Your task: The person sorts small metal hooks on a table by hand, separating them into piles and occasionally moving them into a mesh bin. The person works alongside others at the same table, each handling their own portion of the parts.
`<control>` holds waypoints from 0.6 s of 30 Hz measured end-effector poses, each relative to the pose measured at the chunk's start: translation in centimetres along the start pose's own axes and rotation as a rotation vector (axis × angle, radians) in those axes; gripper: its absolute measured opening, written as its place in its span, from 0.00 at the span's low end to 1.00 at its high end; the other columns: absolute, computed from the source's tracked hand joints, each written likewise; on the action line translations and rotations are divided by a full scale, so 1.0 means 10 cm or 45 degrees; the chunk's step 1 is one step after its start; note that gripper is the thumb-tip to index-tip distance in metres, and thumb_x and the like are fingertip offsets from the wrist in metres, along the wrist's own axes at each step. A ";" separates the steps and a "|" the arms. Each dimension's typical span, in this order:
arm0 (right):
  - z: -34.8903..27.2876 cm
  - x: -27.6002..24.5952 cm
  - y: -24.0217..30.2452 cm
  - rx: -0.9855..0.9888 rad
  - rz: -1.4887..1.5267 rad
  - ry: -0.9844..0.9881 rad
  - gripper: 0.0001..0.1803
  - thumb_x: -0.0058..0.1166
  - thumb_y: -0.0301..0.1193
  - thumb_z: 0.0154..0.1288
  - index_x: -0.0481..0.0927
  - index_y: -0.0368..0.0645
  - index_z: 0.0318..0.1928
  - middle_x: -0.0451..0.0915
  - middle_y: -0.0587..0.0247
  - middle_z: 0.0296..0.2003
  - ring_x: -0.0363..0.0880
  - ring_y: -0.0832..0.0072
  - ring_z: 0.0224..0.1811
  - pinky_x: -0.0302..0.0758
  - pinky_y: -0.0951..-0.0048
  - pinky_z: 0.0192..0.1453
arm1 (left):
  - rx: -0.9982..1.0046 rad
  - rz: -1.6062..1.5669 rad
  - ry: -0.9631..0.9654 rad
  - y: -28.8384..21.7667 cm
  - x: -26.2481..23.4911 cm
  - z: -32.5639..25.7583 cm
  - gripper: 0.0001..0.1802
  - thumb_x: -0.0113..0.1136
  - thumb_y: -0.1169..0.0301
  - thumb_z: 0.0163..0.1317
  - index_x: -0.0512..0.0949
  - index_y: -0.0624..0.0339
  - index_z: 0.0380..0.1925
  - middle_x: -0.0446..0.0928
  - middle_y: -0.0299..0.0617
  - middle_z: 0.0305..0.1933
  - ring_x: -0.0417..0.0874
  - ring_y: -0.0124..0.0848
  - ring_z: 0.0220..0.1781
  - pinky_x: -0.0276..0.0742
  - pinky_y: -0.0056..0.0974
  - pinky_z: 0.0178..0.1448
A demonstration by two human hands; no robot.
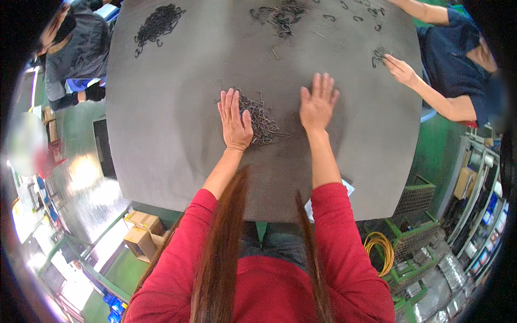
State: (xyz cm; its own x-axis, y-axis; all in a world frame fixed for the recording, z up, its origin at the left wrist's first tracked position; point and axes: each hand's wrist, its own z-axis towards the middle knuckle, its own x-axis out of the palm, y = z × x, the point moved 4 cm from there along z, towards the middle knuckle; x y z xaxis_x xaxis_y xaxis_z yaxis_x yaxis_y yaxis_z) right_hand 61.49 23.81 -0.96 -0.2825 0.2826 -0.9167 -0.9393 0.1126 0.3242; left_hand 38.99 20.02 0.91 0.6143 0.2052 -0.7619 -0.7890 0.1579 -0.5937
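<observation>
A heap of small dark metal hook-like pieces (263, 125) lies in the middle of the grey table (167, 118). My left hand (234, 121) is against the heap's left side, fingers stretched forward and thumb over the pieces. It covers part of the heap, and nothing is gripped in it. To the right of the heap, apart from it, my right hand (318, 105) is palm down at the tabletop with its fingers spread. No piece shows in that hand; what may lie under its palm is hidden.
A pile of black hooks (160, 22) lies far left, another pile (285, 16) far centre, with loose hooks scattered farther right. A co-worker's hand (399, 70) touches hooks at the right edge. Another person (81, 54) stands at left. Yellow coiled hose (379, 253) hangs below right.
</observation>
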 end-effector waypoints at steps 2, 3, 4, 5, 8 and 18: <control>0.21 0.18 0.37 -0.110 0.051 0.017 0.32 0.41 0.48 0.69 0.60 0.43 0.67 0.57 0.53 0.68 0.49 0.58 0.73 0.42 0.50 0.74 | -0.032 -0.014 0.006 0.01 0.00 0.01 0.30 0.44 0.63 0.65 0.56 0.60 0.67 0.52 0.47 0.73 0.43 0.47 0.76 0.36 0.54 0.76; 0.30 0.23 0.51 -0.148 0.097 0.011 0.32 0.41 0.49 0.69 0.60 0.43 0.67 0.57 0.52 0.68 0.49 0.58 0.73 0.42 0.50 0.74 | -0.041 -0.010 -0.003 0.00 0.00 0.01 0.30 0.44 0.63 0.65 0.56 0.60 0.67 0.51 0.47 0.73 0.42 0.48 0.76 0.36 0.54 0.76; 0.38 0.30 0.65 -0.191 0.151 0.007 0.32 0.40 0.49 0.69 0.60 0.43 0.67 0.57 0.52 0.69 0.49 0.57 0.73 0.42 0.50 0.74 | -0.052 0.000 -0.016 0.02 -0.02 0.01 0.30 0.44 0.63 0.65 0.56 0.60 0.67 0.51 0.47 0.73 0.42 0.48 0.77 0.36 0.54 0.76; 0.44 0.35 0.76 -0.230 0.202 0.002 0.33 0.40 0.49 0.69 0.60 0.42 0.67 0.57 0.52 0.69 0.49 0.57 0.73 0.42 0.50 0.74 | -0.062 0.009 -0.027 0.03 -0.03 0.01 0.31 0.44 0.63 0.65 0.56 0.60 0.67 0.50 0.47 0.73 0.41 0.49 0.77 0.36 0.54 0.76; 0.49 0.41 1.06 -0.474 0.219 0.126 0.29 0.37 0.47 0.71 0.62 0.46 0.66 0.59 0.60 0.68 0.50 0.63 0.73 0.43 0.52 0.74 | -0.091 -0.112 -0.151 0.11 -0.08 0.01 0.31 0.43 0.62 0.66 0.54 0.63 0.67 0.49 0.50 0.73 0.40 0.50 0.77 0.35 0.54 0.76; -0.52 -0.45 0.36 -0.148 0.350 0.022 0.24 0.46 0.37 0.68 0.67 0.51 0.64 0.63 0.61 0.67 0.53 0.61 0.72 0.40 0.50 0.73 | -0.332 0.201 0.031 0.89 -0.29 0.36 0.30 0.35 0.55 0.71 0.53 0.56 0.69 0.50 0.44 0.74 0.42 0.41 0.77 0.36 0.53 0.76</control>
State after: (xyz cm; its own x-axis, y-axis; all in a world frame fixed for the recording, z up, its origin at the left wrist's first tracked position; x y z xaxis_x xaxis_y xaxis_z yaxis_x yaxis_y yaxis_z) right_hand 58.38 17.96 3.11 -0.5319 0.2713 -0.8022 -0.8427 -0.0760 0.5331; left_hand 30.18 24.28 -1.20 0.4866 0.1841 -0.8540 -0.8496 -0.1281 -0.5117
